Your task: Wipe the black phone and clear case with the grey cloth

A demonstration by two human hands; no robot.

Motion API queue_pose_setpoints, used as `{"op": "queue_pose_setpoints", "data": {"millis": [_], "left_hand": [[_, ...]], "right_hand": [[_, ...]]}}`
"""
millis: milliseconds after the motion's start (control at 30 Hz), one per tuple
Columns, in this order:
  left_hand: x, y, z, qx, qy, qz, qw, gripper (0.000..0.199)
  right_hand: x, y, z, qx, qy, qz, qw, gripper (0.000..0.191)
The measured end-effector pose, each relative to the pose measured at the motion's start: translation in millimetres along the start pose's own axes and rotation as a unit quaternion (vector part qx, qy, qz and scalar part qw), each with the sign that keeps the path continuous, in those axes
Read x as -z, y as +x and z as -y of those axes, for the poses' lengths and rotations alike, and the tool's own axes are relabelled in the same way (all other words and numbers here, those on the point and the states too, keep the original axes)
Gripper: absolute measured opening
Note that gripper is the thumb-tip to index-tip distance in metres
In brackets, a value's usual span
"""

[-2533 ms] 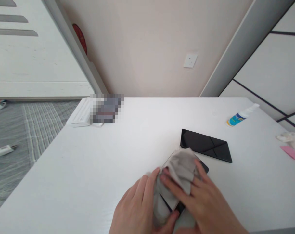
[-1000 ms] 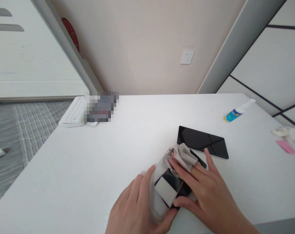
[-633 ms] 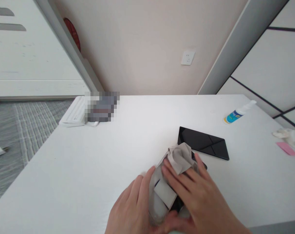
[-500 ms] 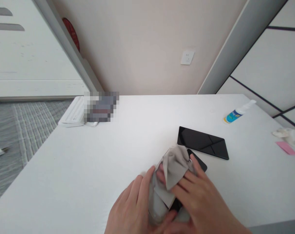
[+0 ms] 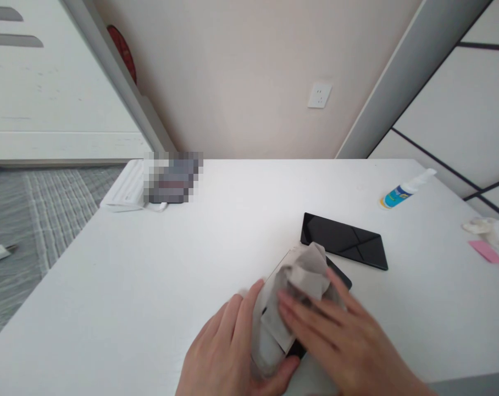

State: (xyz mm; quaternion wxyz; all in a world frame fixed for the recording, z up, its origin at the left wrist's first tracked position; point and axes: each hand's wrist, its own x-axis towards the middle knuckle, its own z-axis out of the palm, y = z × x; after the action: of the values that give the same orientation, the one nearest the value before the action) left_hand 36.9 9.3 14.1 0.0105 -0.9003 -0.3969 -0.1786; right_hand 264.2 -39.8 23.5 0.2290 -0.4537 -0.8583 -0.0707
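Observation:
A crumpled grey cloth lies over a dark flat object, with a pale edge showing on its left side. My left hand grips the near left part of this bundle, fingers along its side and thumb at the lower edge. Slightly blurred, my right hand presses its fingers onto the cloth from the right. Beyond the fingertips, the corner of a black object sticks out. What lies beneath the cloth is mostly hidden.
Behind the hands, a black phone-like slab lies on the white table. A spray bottle lies at the back right, near a pink slip and crumpled wrapping. White folded masks sit at the back left.
The right hand's fingers have shifted and lie flatter over the cloth. The cloth's top has moved slightly right and changed its folds. My left hand is nearly unchanged.

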Motion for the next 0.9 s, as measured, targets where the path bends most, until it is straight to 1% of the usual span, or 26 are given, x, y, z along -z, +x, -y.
{"op": "queue_pose_setpoints", "data": {"millis": [33, 67, 100, 133, 167, 200, 233, 267, 300, 333, 367, 400, 433, 467, 500, 533, 567, 633, 667, 700, 767, 800, 833, 867, 900], "left_hand": [[0.2, 0, 0, -0.002, -0.003, 0.0, 1.0, 0.1], [0.2, -1, 1, -0.004, -0.005, 0.001, 1.0, 0.099], [-0.2, -1, 1, -0.003, -0.005, 0.003, 1.0, 0.099], [-0.7, -2, 1, 0.0, -0.003, 0.003, 1.0, 0.101], [-1.4, -3, 1, 0.004, -0.001, 0.0, 1.0, 0.103], [-2.1, -3, 1, 0.006, -0.001, 0.0, 1.0, 0.104], [-2.6, -3, 1, 0.009, -0.002, 0.0, 1.0, 0.103], [-3.0, -4, 2, 0.01, -0.006, -0.001, 1.0, 0.099], [-3.1, -4, 2, 0.009, -0.011, -0.001, 1.0, 0.095], [-3.0, -4, 2, 0.005, -0.013, 0.002, 1.0, 0.091], [-2.7, -4, 2, 0.003, -0.013, 0.003, 1.0, 0.09], [-2.3, -3, 2, 0.003, -0.011, 0.005, 1.0, 0.091], [-2.0, -3, 2, 0.005, -0.007, 0.006, 1.0, 0.093], [-1.7, -3, 2, 0.008, -0.005, 0.01, 1.0, 0.096], [-1.4, -2, 1, 0.012, -0.005, 0.01, 1.0, 0.098], [-1.3, -2, 1, 0.015, -0.007, 0.006, 1.0, 0.099], [-1.3, -2, 1, 0.014, -0.01, 0.003, 1.0, 0.097], [-1.5, -1, 0, 0.011, -0.014, -0.001, 1.0, 0.094], [-1.6, -1, 0, 0.01, -0.015, -0.001, 1.0, 0.094], [-1.8, -1, 0, 0.009, -0.013, 0.001, 1.0, 0.096], [-2.1, -1, 0, 0.01, -0.012, 0.002, 1.0, 0.102], [-2.2, -1, 1, 0.011, -0.013, 0.001, 1.0, 0.104], [-2.2, -1, 1, 0.013, -0.015, 0.0, 1.0, 0.106], [-2.1, -2, 1, 0.014, -0.017, 0.0, 1.0, 0.105], [-1.9, -3, 2, 0.016, -0.02, 0.005, 1.0, 0.103]], "right_hand": [[-1, 0, 2, 0.021, 0.025, -0.022, 0.999, 0.036], [-2, 0, 3, 0.02, 0.047, -0.037, 0.998, 0.04], [-3, 1, 4, -0.001, 0.058, -0.045, 0.997, 0.042], [-3, 1, 4, -0.037, 0.048, -0.038, 0.997, 0.042], [-3, 2, 3, -0.068, 0.027, -0.02, 0.997, 0.045], [-3, 4, 3, -0.077, 0.001, 0.004, 0.997, 0.054], [-3, 5, 3, -0.064, -0.017, 0.017, 0.998, 0.059], [-5, 7, 3, -0.038, -0.021, 0.013, 0.999, 0.053], [-7, 8, 4, -0.007, -0.005, -0.001, 1.0, 0.044], [-9, 10, 4, 0.01, 0.021, -0.012, 1.0, 0.039], [-10, 11, 4, 0.001, 0.044, -0.026, 0.999, 0.038], [-11, 12, 3, -0.025, 0.06, -0.029, 0.997, 0.038], [-11, 13, 2, -0.069, 0.043, -0.01, 0.997, 0.037], [-10, 13, 1, -0.096, 0.027, 0.01, 0.995, 0.047], [-8, 13, 0, -0.101, 0.007, 0.03, 0.994, 0.061], [-6, 11, -1, -0.085, -0.009, 0.041, 0.995, 0.068], [-4, 9, -1, -0.048, -0.012, 0.042, 0.998, 0.063], [1, 4, -1, 0.03, 0.016, 0.029, 0.999, 0.041], [4, 1, -1, 0.049, 0.034, 0.029, 0.998, 0.039], [8, -1, -3, 0.045, 0.049, 0.029, 0.997, 0.039], [13, -3, -7, -0.014, 0.047, 0.024, 0.998, 0.041], [14, -3, -9, -0.048, 0.032, 0.023, 0.998, 0.047], [13, -2, -9, -0.061, 0.014, 0.019, 0.998, 0.054], [11, -1, -8, -0.052, 0.003, 0.012, 0.999, 0.055], [7, 0, -6, -0.023, 0.004, 0.008, 1.0, 0.048]]}}
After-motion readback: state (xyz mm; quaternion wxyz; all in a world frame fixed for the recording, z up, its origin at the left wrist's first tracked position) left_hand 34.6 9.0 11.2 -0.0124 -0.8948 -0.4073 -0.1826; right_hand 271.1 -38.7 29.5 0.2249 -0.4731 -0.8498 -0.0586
